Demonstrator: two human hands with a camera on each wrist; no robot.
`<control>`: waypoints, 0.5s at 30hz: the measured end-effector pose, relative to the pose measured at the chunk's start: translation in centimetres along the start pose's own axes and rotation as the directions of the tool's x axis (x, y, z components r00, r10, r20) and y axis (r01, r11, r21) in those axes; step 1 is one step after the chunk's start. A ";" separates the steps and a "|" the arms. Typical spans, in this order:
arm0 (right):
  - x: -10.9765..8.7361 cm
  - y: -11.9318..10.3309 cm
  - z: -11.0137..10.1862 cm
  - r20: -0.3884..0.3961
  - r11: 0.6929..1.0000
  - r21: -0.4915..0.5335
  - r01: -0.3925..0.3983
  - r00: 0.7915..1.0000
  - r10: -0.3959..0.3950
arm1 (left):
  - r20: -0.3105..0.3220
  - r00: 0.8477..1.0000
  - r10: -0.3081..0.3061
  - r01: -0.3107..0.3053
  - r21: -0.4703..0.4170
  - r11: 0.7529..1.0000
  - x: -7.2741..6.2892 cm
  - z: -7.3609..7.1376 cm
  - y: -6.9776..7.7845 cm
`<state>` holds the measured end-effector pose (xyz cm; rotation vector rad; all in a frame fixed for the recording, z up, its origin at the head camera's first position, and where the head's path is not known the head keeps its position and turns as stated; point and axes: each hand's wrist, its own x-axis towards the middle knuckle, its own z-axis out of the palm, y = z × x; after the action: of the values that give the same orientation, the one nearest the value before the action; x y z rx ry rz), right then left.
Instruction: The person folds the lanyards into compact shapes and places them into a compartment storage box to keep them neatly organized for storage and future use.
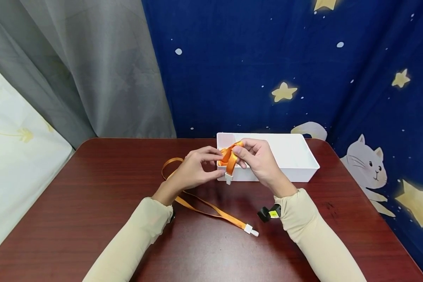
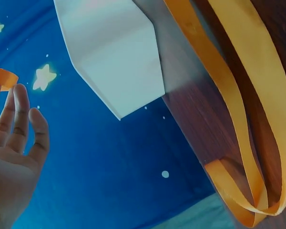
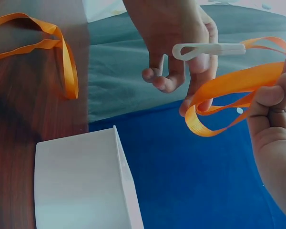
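Over the left end of a white box [image 1: 292,175], my right hand [image 1: 259,162] pinches a folded orange lanyard [image 1: 231,164] between thumb and fingers. The lanyard's white clip [image 3: 214,49] hangs down in the head view. My left hand [image 1: 194,168] reaches in from the left. Its fingertips touch the looped end of the strap in the right wrist view, while its thumb stays apart below. Another orange lanyard [image 1: 232,220] lies loosely on the table, partly hidden under the left wrist, its white clip toward the front.
The white box stands near the back edge of the dark red wooden table [image 1: 102,203]. Behind hang a grey curtain [image 1: 116,70] and a blue curtain [image 1: 225,70] with stars. A small black device [image 1: 268,213] sits at the right wrist.
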<state>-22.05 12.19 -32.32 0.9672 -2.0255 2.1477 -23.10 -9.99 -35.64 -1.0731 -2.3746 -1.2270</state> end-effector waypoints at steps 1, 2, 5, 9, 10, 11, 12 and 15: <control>0.0 0.0 0.0 -0.003 1.000 0.001 0.002 1.000 -0.002 | 0.007 1.000 0.000 0.000 -0.004 1.000 0.0 0.1 0.0; 0.0 0.0 -0.1 -0.005 1.000 0.007 0.004 1.000 -0.004 | 0.012 1.000 -0.001 0.001 -0.012 1.000 0.0 0.2 0.1; 0.0 0.1 -0.2 -0.013 1.000 0.018 0.007 1.000 -0.007 | 0.022 1.000 -0.007 0.008 -0.049 0.999 0.0 0.5 0.2; 0.1 0.1 -0.3 -0.014 0.999 0.033 0.008 1.000 -0.008 | 0.024 1.000 0.002 0.000 -0.085 0.996 0.0 0.9 0.1; 0.1 0.2 -0.3 -0.014 0.999 0.036 0.010 1.000 -0.009 | 0.023 1.000 0.009 -0.007 -0.093 0.996 0.1 1.1 0.0; 0.1 0.2 -0.3 -0.011 0.999 0.044 0.012 1.000 -0.011 | 0.022 1.000 0.018 -0.016 -0.101 0.995 0.1 1.2 0.0; 0.1 0.2 -0.3 -0.010 0.999 0.052 0.014 1.000 -0.014 | 0.020 0.999 0.028 -0.026 -0.108 0.994 0.1 1.4 0.0; 0.2 0.2 -0.3 -0.015 0.996 0.082 0.021 1.000 -0.020 | 0.005 0.998 0.058 -0.056 -0.149 0.987 0.2 1.9 -0.1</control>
<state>-22.36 12.33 -32.40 0.9752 -1.9260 2.2373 -23.13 -8.43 -36.77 -1.1845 -2.2719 -1.3998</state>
